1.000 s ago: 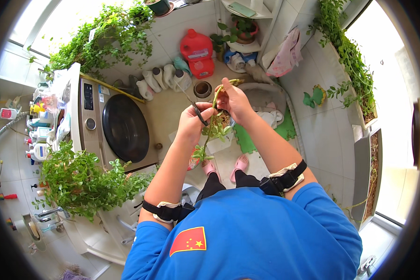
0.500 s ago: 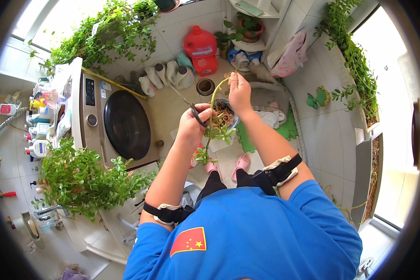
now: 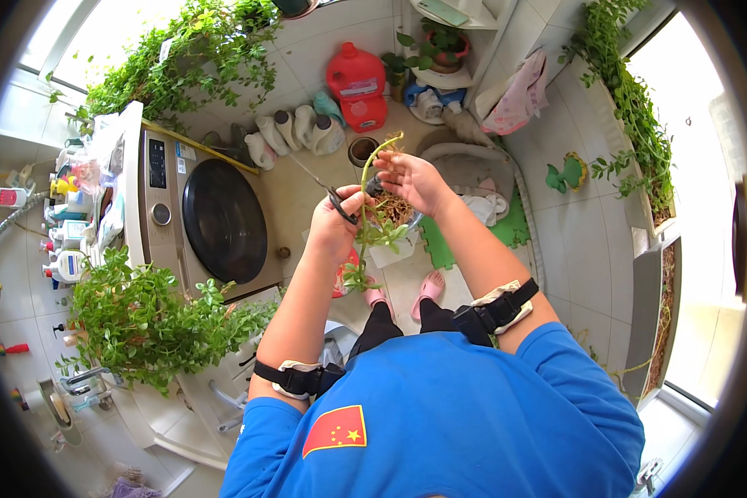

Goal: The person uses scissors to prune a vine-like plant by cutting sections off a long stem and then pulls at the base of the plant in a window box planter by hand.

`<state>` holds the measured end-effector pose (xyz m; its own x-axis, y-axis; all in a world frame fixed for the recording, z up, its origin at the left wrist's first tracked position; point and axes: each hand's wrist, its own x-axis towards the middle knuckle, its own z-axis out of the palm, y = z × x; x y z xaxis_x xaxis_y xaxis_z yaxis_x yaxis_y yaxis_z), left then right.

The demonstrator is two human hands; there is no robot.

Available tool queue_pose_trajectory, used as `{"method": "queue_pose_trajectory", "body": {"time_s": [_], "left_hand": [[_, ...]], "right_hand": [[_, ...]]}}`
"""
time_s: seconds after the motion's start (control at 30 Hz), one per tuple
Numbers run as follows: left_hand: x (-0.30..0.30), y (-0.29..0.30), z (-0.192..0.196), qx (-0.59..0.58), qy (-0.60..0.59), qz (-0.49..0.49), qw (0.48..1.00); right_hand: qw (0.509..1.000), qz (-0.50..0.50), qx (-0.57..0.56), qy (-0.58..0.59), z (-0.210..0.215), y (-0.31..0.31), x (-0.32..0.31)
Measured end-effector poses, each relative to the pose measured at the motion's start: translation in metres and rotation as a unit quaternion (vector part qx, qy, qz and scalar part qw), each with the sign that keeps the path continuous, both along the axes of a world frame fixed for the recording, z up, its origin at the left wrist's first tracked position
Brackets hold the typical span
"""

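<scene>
My left hand (image 3: 334,224) grips a pair of dark-handled scissors (image 3: 332,197), blades pointing up and left. My right hand (image 3: 411,176) pinches a long green plant stem (image 3: 363,187) near its upper part, by the brown roots. The stem arcs up to a pale tip and hangs down between both hands, with green leaves (image 3: 378,236) at its lower end. Below the hands stands a pot of brownish soil and roots (image 3: 394,207) on the tiled floor. My feet in pink slippers (image 3: 427,290) are beneath.
A front-loading washing machine (image 3: 212,220) stands at left, with a bushy green plant (image 3: 141,319) in front of it. A red jug (image 3: 357,83) and several pale bottles (image 3: 295,133) line the far wall. Trailing plants (image 3: 631,108) hang at right; green mat (image 3: 506,228) lies on the floor.
My hands rose and shifted a little apart; the stem now arcs higher, and the right hand holds it nearer the roots.
</scene>
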<state>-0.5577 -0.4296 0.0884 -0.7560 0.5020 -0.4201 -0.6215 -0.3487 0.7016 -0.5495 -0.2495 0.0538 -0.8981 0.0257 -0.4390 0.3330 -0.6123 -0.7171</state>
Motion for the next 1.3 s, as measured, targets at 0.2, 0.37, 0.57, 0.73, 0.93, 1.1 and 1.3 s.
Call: {"method": "queue_pose_trajectory", "body": {"time_s": [0.2, 0.37, 0.57, 0.73, 0.93, 1.1, 1.3], "left_hand": [[0.001, 0.005, -0.002, 0.009, -0.016, -0.005, 1.000], [0.004, 0.006, 0.003, 0.030, -0.021, 0.001, 0.999], [0.007, 0.004, 0.006, 0.063, -0.042, -0.005, 0.997], [0.006, 0.007, 0.007, 0.064, -0.037, 0.003, 0.997], [0.006, 0.012, -0.005, 0.010, -0.010, -0.017, 1.000], [0.007, 0.009, -0.006, -0.025, -0.002, -0.017, 1.000], [0.008, 0.001, 0.000, 0.013, -0.015, -0.008, 1.000]], "right_hand": [[0.992, -0.076, -0.097, 0.012, 0.005, -0.014, -0.011], [0.990, -0.125, 0.032, 0.057, -0.004, -0.026, -0.020], [0.957, -0.209, 0.184, 0.085, -0.013, -0.003, -0.021], [0.985, -0.116, 0.114, 0.055, 0.004, -0.013, 0.000], [0.946, -0.064, 0.298, 0.112, 0.020, -0.023, 0.004], [0.844, -0.121, 0.507, 0.127, 0.025, -0.023, 0.004], [0.824, -0.083, 0.557, 0.055, 0.004, -0.001, 0.006]]}}
